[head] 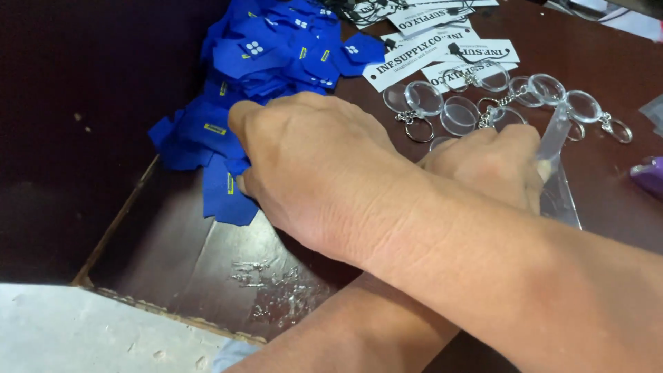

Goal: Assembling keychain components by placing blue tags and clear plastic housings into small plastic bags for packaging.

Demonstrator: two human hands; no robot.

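My arms are crossed. My right hand (311, 162) reaches over to the left, and its curled fingers pinch a blue fabric tag (224, 193) at the near edge of a pile of blue fabric tags (276, 48). My left hand (490, 169) lies under the right forearm, further right. It grips a small clear plastic bag (556, 159), which stands up from the fist. Several clear round keychain cases with metal rings (459, 110) lie just beyond both hands.
White printed card tags (442, 52) with black strings lie at the back. The dark brown tabletop (207, 255) has a worn, flaking edge in front. A purple object (649, 176) sits at the right edge. White paper (83, 331) fills the lower left.
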